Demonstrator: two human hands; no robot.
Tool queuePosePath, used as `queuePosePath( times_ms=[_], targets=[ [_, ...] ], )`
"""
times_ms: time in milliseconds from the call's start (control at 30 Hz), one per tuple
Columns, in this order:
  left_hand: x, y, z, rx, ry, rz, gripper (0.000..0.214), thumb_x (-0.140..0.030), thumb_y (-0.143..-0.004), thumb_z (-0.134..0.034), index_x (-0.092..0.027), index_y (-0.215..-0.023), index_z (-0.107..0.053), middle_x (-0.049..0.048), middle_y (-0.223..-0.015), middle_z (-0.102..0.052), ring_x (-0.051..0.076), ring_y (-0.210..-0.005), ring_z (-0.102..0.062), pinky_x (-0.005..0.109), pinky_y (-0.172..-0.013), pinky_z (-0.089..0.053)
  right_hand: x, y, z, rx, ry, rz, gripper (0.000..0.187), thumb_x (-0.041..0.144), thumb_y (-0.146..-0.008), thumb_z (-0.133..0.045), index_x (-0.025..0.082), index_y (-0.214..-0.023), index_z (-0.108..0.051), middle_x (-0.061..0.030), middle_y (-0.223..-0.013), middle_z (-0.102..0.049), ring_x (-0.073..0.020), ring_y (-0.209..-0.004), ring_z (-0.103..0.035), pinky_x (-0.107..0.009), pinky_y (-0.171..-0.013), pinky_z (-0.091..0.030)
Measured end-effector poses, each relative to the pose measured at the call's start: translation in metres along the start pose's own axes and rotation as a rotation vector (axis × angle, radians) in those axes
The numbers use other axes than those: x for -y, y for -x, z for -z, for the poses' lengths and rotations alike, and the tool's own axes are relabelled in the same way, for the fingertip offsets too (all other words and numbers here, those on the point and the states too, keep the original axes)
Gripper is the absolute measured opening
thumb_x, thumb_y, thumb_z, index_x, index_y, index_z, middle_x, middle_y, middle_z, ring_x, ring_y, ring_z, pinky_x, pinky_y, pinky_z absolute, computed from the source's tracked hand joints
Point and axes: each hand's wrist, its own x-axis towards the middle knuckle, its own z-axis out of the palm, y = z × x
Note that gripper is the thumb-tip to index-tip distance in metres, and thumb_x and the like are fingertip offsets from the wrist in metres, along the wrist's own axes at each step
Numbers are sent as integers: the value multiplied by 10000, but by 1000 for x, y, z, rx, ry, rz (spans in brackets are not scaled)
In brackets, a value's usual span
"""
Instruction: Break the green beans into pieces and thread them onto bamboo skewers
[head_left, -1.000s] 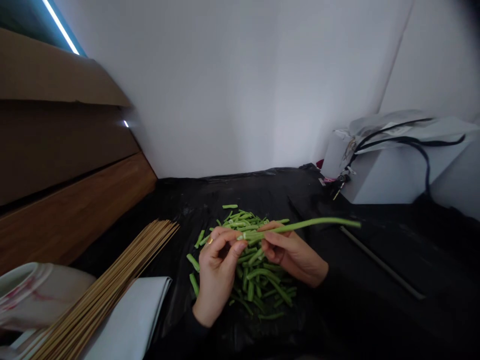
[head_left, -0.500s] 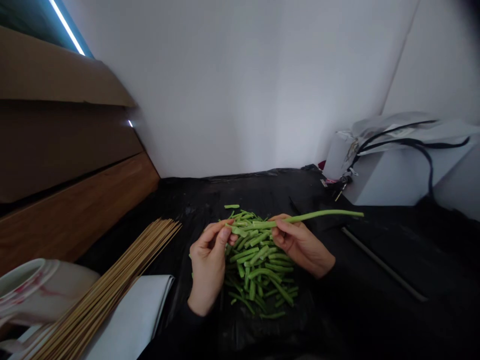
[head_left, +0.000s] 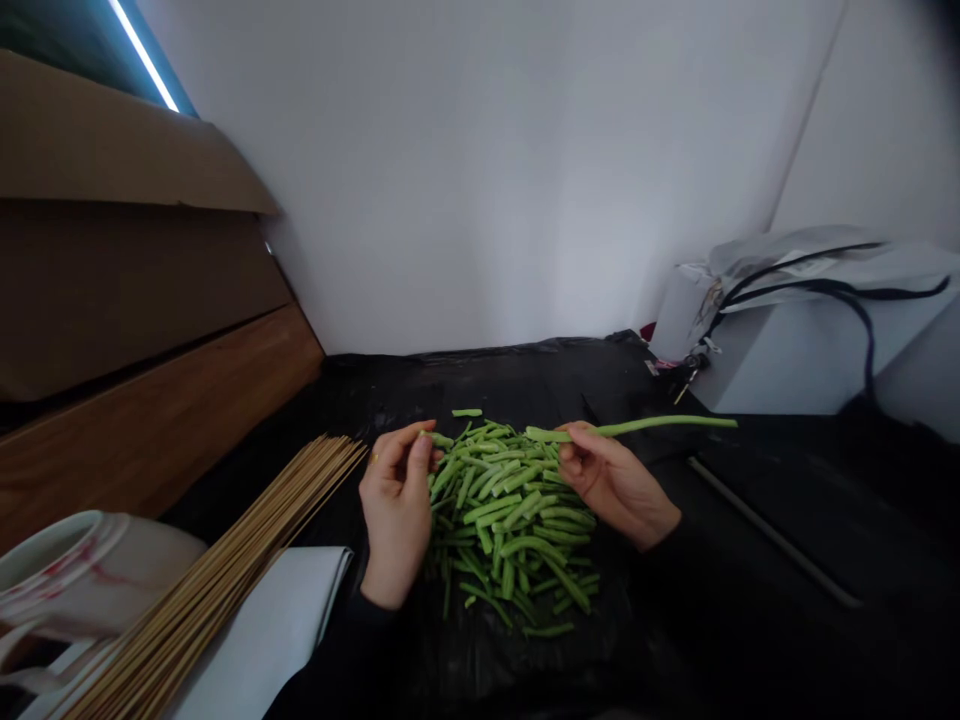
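Note:
A heap of cut green bean pieces (head_left: 517,520) lies on the black plastic sheet in front of me. Over its right side, my right hand (head_left: 611,480) pinches a long green bean (head_left: 667,422) between thumb and fingers; the bean's long end points right and a short end sticks out to the left. At the heap's upper left, my left hand (head_left: 397,500) is closed, thumb against fingers, on a short green bean piece (head_left: 441,440). A gap separates the two hands. One loose piece (head_left: 466,412) rests beyond the heap.
To the left lie a bundle of thin wooden sticks (head_left: 247,550), a folded white sheet (head_left: 277,610) and a stained white pot (head_left: 112,570). A thin dark rod (head_left: 772,530) lies at right. Behind it stands a white box (head_left: 795,350) with plastic and black straps on top.
The bean that both hands held is now in two parts. My left hand has moved left with a short piece, while my right hand keeps the long part and has shifted slightly right.

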Motion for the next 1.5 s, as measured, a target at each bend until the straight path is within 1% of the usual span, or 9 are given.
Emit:
queuePosePath(
  times_ms=[133, 267, 433, 667, 800, 900, 1067, 1267, 1500],
  targets=[
    [2, 2, -3, 181, -196, -135, 174, -266, -862, -631, -184, -980, -729, 50, -954, -619, 141, -746, -606, 268, -687, -492, 0, 3, -2, 38, 21, -24, 176, 280, -682, -814, 175, -777, -711, 32, -613, -636, -56, -519, -502, -175, -489, -416],
    [-6, 9, -7, 235, -102, -170, 165, -287, -815, -702, -196, -945, -747, 34, -920, -623, 95, -602, -547, 251, -601, -466, -3, 6, -4, 94, 71, -42, 173, 283, -710, -797, 177, -811, -705, 27, -627, -637, -58, -528, -513, -174, -499, -408],
    [-17, 15, -8, 331, 53, -199, 141, -279, -801, -723, -200, -912, -756, 41, -847, -703, 137, -655, -602, 260, -603, -480, -4, 12, -9, 157, 167, -55, 174, 279, -710, -792, 175, -817, -702, 15, -630, -645, -64, -523, -517, -181, -497, -393],
    [-23, 20, -9, 440, 79, -227, 75, -198, -862, -650, -184, -810, -703, 13, -736, -667, 139, -658, -605, 269, -640, -466, -2, 16, -14, 167, 236, -56, 187, 292, -715, -789, 172, -815, -687, 37, -570, -578, -61, -511, -469, -183, -488, -354],
    [-28, 26, -10, 496, 32, -217, 142, -202, -929, -543, -183, -802, -603, -14, -662, -557, 132, -627, -540, 268, -642, -420, -4, 15, -12, 167, 197, -37, 298, 257, -732, -785, 204, -993, -651, 49, -612, -580, -70, -546, -494, -191, -530, -389],
    [-32, 30, -10, 611, 46, -216, 162, -205, -951, -497, -189, -803, -561, -9, -691, -538, 141, -678, -534, 273, -676, -407, -5, 15, -11, 155, 173, -30, 398, 258, -726, -793, 218, -1079, -612, 27, -731, -636, -74, -562, -529, -204, -535, -408],
    [-33, 36, -12, 818, 62, -223, 127, -193, -955, -490, -197, -840, -543, 5, -790, -552, 145, -757, -537, 265, -705, -401, -2, 19, -12, 305, 243, -65, 307, 305, -828, -699, 208, -1111, -632, 12, -776, -631, -71, -581, -531, -206, -557, -423],
    [-27, 36, -14, 588, 25, -211, 146, -204, -968, -454, -193, -840, -522, -3, -772, -511, 139, -719, -498, 265, -681, -377, 3, 22, -13, 398, 344, -89, 318, 285, -860, -647, 182, -1161, -645, -2, -750, -632, -70, -558, -514, -194, -524, -405],
    [-23, 34, -12, 384, 75, -93, 161, -241, -989, -415, -203, -853, -491, -43, -655, -469, 116, -610, -453, 254, -646, -365, 6, 17, -12, 289, 323, -38, 277, 242, -808, -654, 171, -1074, -683, -11, -768, -659, -59, -500, -505, -191, -482, -403]
  ],
)
